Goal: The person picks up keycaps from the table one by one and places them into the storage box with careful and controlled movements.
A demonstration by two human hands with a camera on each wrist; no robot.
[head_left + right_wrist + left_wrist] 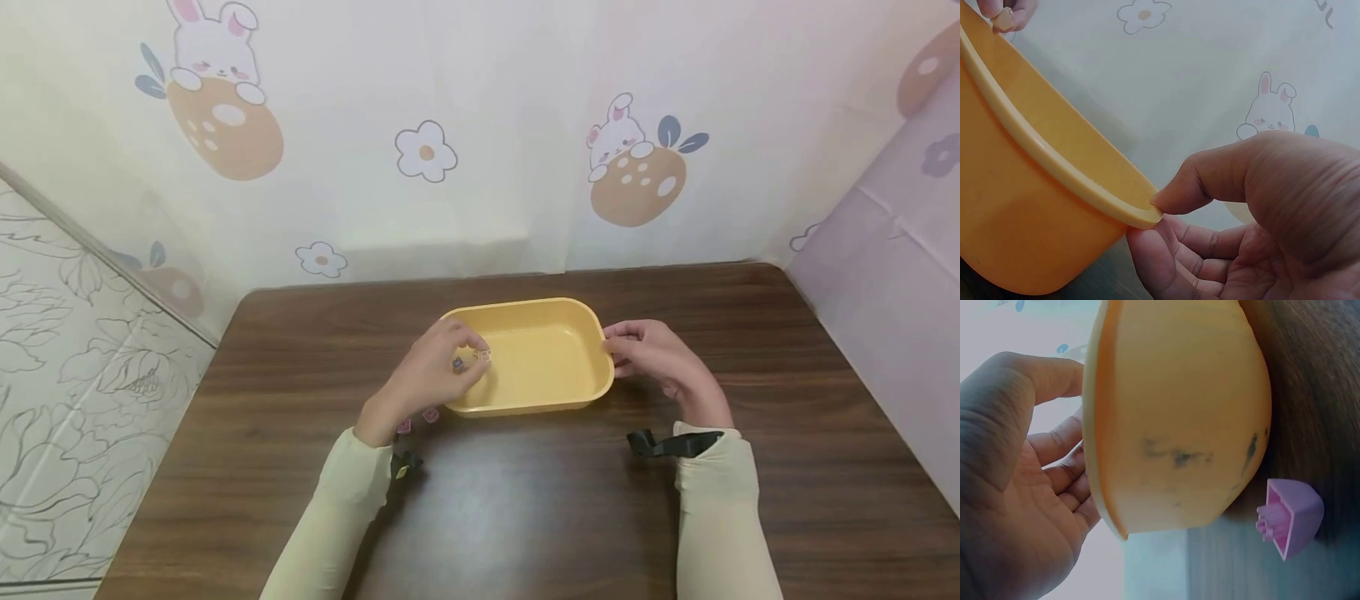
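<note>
A yellow plastic tray sits on the table, its inside facing up. Over its left end, my left hand pinches a small cream keycap between thumb and forefinger; the keycap also shows in the right wrist view. Through the loop of those fingers a bluish keycap is visible; I cannot tell whether it lies in the tray. My right hand grips the tray's right rim, thumb on top and fingers below. A pink keycap lies outside the tray, hollow side showing in the left wrist view.
Two pink keycaps, one of them farther left, lie by the left wrist. A yellow keycap shows beside the black wrist strap. Behind the dark wooden table hangs a patterned curtain.
</note>
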